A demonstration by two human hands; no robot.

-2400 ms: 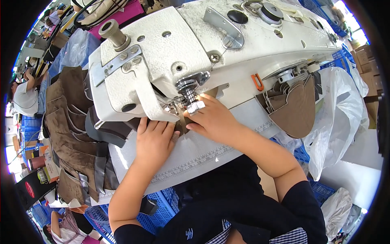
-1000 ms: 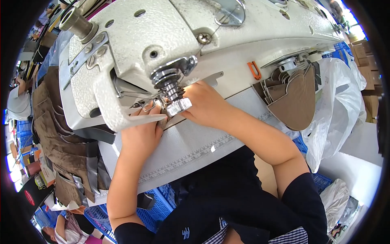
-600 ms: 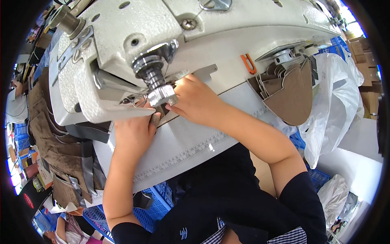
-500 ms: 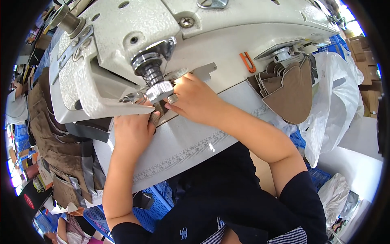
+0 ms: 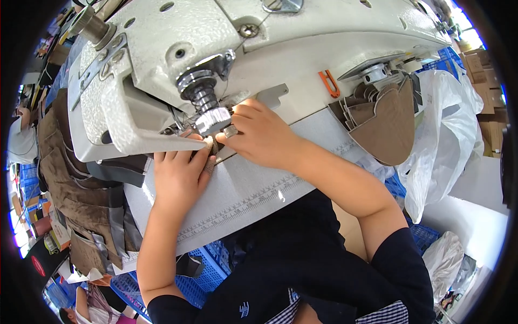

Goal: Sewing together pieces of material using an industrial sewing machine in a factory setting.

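A large off-white sewing machine [image 5: 302, 59] fills the upper part of the view, and both my hands work close to its needle area. Between them a small strip of brown fabric [image 5: 215, 149] shows, mostly covered by fingers and machine parts. My left hand [image 5: 181, 175] is in front of the machine head, thumb and forefinger closed on the fabric's near edge; a grey-brown wrap covers the thumb. From the right, my right hand [image 5: 261, 137] reaches in, its fingers bent together at the fabric beside the knurled metal knob [image 5: 213, 121]. The needle itself is hidden.
Layered brown fabric pieces [image 5: 75, 178] hang over the table's left side. Curved brown pieces [image 5: 386, 127] are stacked at right, by an orange clip-shaped part [image 5: 328, 83] and a white plastic bag [image 5: 440, 124]. A printed ruler [image 5: 259, 203] runs along the table edge; a blue crate [image 5: 213, 270] stands below.
My left hand has shifted slightly right and toward me, and its forefinger now shows beside the fabric. My right hand's fingers have curled a little; its arm has stayed almost still.
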